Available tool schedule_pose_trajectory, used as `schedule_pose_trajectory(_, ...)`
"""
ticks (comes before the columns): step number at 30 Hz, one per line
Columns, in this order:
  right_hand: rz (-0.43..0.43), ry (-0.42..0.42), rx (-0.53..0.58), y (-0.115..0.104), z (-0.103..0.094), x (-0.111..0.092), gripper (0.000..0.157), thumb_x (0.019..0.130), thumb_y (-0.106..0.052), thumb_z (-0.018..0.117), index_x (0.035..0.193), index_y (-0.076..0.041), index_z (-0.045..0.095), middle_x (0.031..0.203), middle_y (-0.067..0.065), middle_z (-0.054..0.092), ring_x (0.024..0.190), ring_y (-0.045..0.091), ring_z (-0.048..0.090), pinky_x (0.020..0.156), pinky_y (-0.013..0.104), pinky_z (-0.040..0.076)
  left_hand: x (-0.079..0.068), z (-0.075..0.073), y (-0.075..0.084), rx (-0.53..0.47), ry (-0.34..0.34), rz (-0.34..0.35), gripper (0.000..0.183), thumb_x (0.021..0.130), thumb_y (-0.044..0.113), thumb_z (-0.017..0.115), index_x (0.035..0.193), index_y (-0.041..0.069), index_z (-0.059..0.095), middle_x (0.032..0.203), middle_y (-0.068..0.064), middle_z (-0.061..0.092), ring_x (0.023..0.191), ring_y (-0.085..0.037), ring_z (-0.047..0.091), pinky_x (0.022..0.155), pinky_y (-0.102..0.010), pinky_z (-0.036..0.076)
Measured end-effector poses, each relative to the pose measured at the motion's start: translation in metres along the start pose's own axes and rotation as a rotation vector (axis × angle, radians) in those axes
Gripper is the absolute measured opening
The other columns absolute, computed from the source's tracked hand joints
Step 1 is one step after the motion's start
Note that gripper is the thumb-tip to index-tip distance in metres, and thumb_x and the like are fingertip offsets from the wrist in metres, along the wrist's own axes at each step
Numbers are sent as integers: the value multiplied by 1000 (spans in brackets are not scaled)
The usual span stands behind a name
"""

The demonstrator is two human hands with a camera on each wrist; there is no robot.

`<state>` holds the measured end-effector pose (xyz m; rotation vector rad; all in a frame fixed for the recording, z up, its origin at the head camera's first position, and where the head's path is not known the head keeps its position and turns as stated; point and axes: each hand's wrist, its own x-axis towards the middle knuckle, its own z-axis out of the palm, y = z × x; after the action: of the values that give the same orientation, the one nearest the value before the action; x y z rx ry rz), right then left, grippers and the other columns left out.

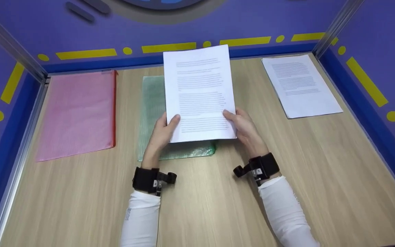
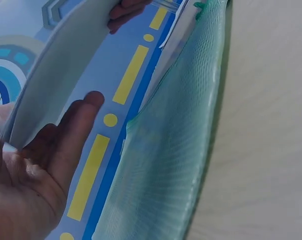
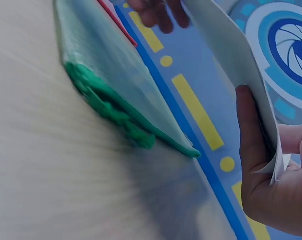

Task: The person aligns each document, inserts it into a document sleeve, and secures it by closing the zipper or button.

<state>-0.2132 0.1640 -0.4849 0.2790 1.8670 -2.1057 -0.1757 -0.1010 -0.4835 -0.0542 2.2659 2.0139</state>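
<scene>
Both hands hold a stack of printed paper [image 1: 201,92] up above the table. My left hand [image 1: 163,132] grips its lower left edge, thumb on the printed face and fingers behind. On the opposite edge my right hand [image 1: 247,128] pinches the sheets the same way; in the right wrist view the paper [image 3: 236,47] sits between thumb and fingers, with some sheet edges splayed at the palm. Under the raised stack lies a green zip folder [image 1: 177,154], partly hidden by it. Its bunched green zipper edge [image 3: 110,110] shows in the right wrist view.
A pink folder [image 1: 77,113] with a red zipper edge lies on the left of the table. Another stack of printed paper [image 1: 302,87] lies at the back right. Purple panels [image 1: 91,31] with yellow marks wall in the table [image 1: 204,206] at the back and sides.
</scene>
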Motion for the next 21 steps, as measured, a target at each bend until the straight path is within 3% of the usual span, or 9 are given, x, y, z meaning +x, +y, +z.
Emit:
schedule_pose_trajectory(5,-34,-23,-33,3,7,-1,38,101,-16,54,137,-3,52,101,3,70,90,16,69,76,26,53,-2,1,0,-58,44,-39,42,104,18,46,146,10,44,122,-16,66,100,-21,67,85,-30,52)
schedule_pose_trajectory(11,-46,-12,-53,4,10,-2,41,101,-23,56,138,-7,52,101,2,70,88,14,68,74,26,52,-3,2,0,-87,41,-52,47,105,12,39,152,14,35,136,-10,58,118,-24,61,104,-39,46)
schedule_pose_trajectory(17,-12,-30,-18,4,10,0,50,97,-38,61,139,-12,52,104,2,70,90,14,68,77,25,52,-4,3,2,-125,32,-37,46,105,10,38,151,14,36,138,-10,58,119,-25,61,104,-41,47)
schedule_pose_trajectory(21,3,-62,2,3,9,-1,45,100,-31,58,140,-11,50,103,2,71,90,15,70,76,25,54,-3,7,2,-98,34,-27,45,105,10,37,150,12,37,136,-12,59,118,-26,61,103,-42,48)
